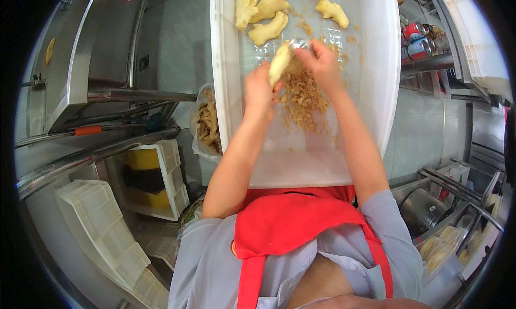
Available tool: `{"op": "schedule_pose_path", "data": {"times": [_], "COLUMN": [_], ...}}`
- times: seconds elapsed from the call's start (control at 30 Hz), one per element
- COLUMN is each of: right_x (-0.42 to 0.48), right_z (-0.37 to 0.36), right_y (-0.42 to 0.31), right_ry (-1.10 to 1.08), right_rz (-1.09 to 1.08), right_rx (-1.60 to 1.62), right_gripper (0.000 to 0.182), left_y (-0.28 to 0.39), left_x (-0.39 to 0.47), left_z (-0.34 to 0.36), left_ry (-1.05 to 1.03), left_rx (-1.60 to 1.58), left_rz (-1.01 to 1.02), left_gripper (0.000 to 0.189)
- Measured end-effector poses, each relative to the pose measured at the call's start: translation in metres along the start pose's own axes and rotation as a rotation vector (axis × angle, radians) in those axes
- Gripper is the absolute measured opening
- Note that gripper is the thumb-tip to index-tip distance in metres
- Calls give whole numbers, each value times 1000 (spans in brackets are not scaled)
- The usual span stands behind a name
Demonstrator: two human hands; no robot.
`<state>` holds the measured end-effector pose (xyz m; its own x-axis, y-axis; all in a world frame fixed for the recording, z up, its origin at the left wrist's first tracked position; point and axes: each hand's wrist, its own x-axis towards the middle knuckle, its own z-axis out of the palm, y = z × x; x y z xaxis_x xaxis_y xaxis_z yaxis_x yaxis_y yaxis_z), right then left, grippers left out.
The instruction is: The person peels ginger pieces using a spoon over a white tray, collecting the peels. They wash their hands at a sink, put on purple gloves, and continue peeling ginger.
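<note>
My left hand (260, 89) grips a pale, mostly peeled piece of ginger root (280, 64) over a white plastic tub (298, 168). Pinched in my right hand (320, 63) is a shiny metal scraping tool, perhaps a spoon (299, 44), which touches or nearly touches the upper end of the ginger. A heap of brown ginger peelings (306, 99) lies on the tub floor below my hands. Several peeled ginger pieces (268, 28) rest at the tub's far left, and another peeled ginger piece (330, 8) sits at its far right.
Left of the tub stands a plastic bag of unpeeled ginger (207, 123). White plastic crates (105, 228) are stacked at the lower left, under a stainless steel table (109, 39). Shelving on the right holds cans (419, 49) and, lower down, a metal pot (423, 212).
</note>
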<state>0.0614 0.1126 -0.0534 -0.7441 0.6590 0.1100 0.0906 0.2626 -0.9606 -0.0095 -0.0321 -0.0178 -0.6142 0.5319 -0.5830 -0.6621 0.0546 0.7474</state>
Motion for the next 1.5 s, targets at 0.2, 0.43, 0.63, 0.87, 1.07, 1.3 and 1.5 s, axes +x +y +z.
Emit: {"op": "schedule_pose_path", "data": {"times": [0.2, 0.43, 0.63, 0.87, 1.07, 1.3, 1.5], "right_x": [-3, 6, -2, -21, -20, -20, -24], "right_z": [1, -27, -28, -13, 6, 13, 6], "right_y": [-9, -9, -41, -47, -32, -40, -34], "right_ry": [49, 267, 122, 298, 556, 617, 549], "right_rz": [-8, 250, 273, 157, 193, 201, 355], "right_rx": [-154, 74, 356, 538, 734, 701, 610], "right_gripper": [39, 28, 28, 29, 27, 30, 34], "left_y": [5, 14, 9, -26, -35, -39, 0], "left_x": [-4, -5, -15, -16, -18, -16, 5], "left_z": [6, 1, 13, 24, 29, 32, 14], "left_ry": [33, -178, -311, -129, -25, 5, 110], "left_rx": [25, -376, 46, 571, 604, 319, 80], "left_rz": [6, -92, 18, 466, 562, 442, 431], "left_gripper": [24, 27, 27, 34, 36, 35, 35]}}
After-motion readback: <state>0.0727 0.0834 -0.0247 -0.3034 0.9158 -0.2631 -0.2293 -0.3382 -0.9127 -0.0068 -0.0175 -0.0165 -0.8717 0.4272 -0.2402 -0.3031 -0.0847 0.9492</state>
